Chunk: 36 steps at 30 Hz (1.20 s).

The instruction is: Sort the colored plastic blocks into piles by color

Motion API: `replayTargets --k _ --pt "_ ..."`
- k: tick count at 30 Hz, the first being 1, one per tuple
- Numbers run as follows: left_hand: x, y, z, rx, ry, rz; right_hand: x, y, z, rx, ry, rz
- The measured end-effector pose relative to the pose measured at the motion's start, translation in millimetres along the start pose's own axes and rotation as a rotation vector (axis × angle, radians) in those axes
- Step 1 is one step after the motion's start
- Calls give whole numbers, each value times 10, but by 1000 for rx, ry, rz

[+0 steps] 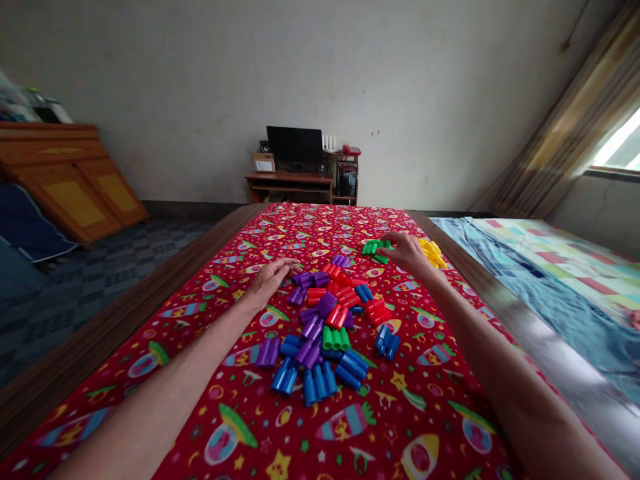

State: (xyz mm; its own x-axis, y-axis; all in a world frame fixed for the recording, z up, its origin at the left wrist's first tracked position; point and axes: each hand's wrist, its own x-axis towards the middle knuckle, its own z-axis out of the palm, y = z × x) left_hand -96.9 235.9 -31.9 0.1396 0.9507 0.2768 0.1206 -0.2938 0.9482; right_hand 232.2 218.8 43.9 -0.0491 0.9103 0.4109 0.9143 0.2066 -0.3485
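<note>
A loose pile of plastic tube blocks lies mid-table, with purple blocks [313,328], red blocks [346,296], blue blocks [320,383] and one green block [335,339] mixed together. Flat on the cloth at the pile's left edge, my left hand [273,277] has its fingers stretched out, fingertips beside a purple block [302,280]. Farther back on the right, my right hand [406,252] bends its thumb and fingers around the edge of a green cluster [371,247]; a green piece appears between the fingertips. Yellow blocks [432,254] sit just right of that hand, partly hidden by it.
A red patterned cloth [200,400] covers the table. Beyond it, a desk [290,179] against the wall holds a monitor [295,147]. A wooden cabinet [75,187] stands at the left, and a bed with a patterned sheet [540,267] is at the right.
</note>
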Motion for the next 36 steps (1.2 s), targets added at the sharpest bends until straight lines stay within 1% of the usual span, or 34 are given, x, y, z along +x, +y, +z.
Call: replayTargets --k 2,4,6,9,11,12,14,15,17,18,19,20,21,23,24,25,26,27,28,30,31,32,33,34,36 --pt "-4 1 1 -5 5 -3 50 151 181 -73 47 82" --pt "-5 -4 1 -4 6 -6 42 249 310 -123 33 93" --pt "-3 -12 0 0 6 -9 14 297 358 -153 5 74" --pt "1 -24 -4 10 8 -4 -19 256 295 -150 33 7" --pt "2 -28 -8 13 5 1 -40 117 188 -113 51 -65" --pt "2 -28 -10 15 0 1 -59 6 121 -79 34 -109" --pt "0 -28 -13 25 -8 -4 -134 -286 -21 29 -84 -232" --pt "-1 -28 -13 30 -10 -5 -197 -450 -88 95 -182 -316" --pt "-3 -31 -11 37 -5 4 -378 -764 -183 228 -454 -528" --pt "-4 -32 -9 40 -1 8 -494 -891 -201 240 -591 -633" --pt "-6 -32 -6 45 2 10 -622 -990 -194 202 -675 -713" --pt "-8 -32 -3 51 3 10 -755 -1059 -164 134 -698 -765" --pt "-10 -31 -1 59 3 8 -886 -1100 -116 47 -665 -796" --pt "-14 -27 3 79 -2 6 -1107 -1125 5 -105 -499 -815" --pt "-16 -26 5 88 -6 7 -1180 -1125 58 -145 -429 -828" --pt "-16 -25 6 94 -10 10 -1220 -1126 93 -165 -398 -841" --pt "-15 -26 6 98 -12 14 -1223 -1131 106 -167 -402 -846" --pt "-13 -28 7 98 -14 17 -1191 -1139 95 -157 -436 -831" --pt "-11 -31 6 95 -14 20 -1125 -1148 64 -125 -488 -796" --pt "-5 -38 3 87 -15 24 -921 -1134 -32 22 -589 -705" --pt "-2 -40 1 86 -15 27 -798 -1098 -78 130 -607 -661" --pt "0 -42 -2 90 -16 28 -669 -1034 -111 247 -586 -616" --pt "1 -42 -5 97 -16 29 -543 -942 -125 357 -523 -562" --pt "2 -41 -9 105 -18 30 -422 -823 -117 443 -426 -491" --pt "4 -37 -15 115 -24 29 -215 -536 -44 518 -182 -294"
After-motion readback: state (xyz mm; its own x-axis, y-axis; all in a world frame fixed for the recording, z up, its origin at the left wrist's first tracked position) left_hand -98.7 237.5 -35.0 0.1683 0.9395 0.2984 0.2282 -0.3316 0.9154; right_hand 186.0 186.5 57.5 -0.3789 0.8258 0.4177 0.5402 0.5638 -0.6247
